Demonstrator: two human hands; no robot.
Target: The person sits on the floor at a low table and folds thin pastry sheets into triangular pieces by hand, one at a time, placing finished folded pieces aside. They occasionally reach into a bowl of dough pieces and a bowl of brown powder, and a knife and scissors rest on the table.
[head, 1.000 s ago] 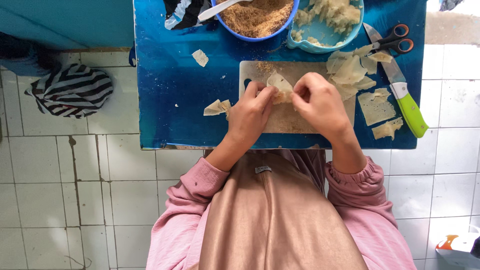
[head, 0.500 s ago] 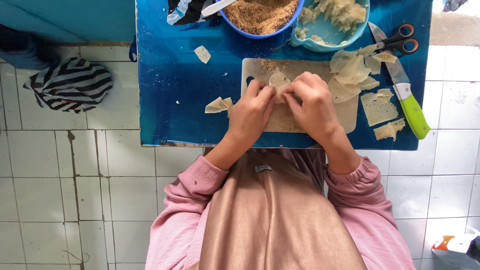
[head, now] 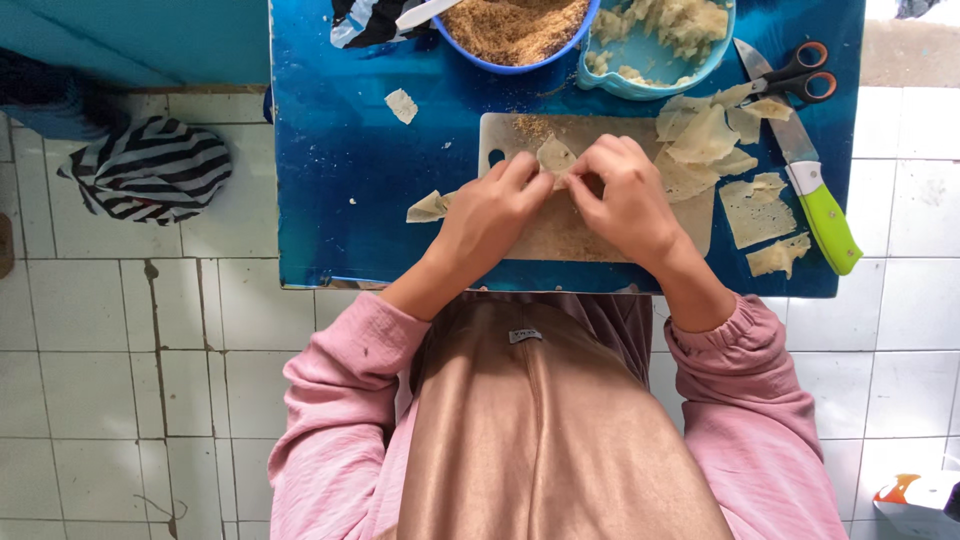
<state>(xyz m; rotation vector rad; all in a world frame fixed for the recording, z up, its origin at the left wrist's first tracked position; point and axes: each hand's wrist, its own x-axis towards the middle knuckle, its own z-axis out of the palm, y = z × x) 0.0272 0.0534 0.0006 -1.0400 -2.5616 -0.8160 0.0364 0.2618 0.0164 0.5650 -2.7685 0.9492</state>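
Both hands, the left hand (head: 495, 215) and the right hand (head: 620, 195), pinch one thin pale wrapper (head: 553, 157) shut over the cutting board (head: 590, 225) on the blue table (head: 340, 180). It looks half folded. A pile of loose wrappers (head: 705, 140) waits beside the board, and the bowl of brown filling (head: 515, 28) is full, so plenty seems left.

Left hand (head: 490, 215): centre of frame, fingertips pinching a pale wrapper piece (head: 555, 155)
Right hand (head: 625, 195): just beside, pinching the same piece
Cutting board (head: 590, 235): beneath both hands, on blue table (head: 340, 180)
Knife (head: 815, 190): right edge, green handle
Scissors (head: 805, 75): upper right
Bowl of crumbs (head: 515, 25): top centre
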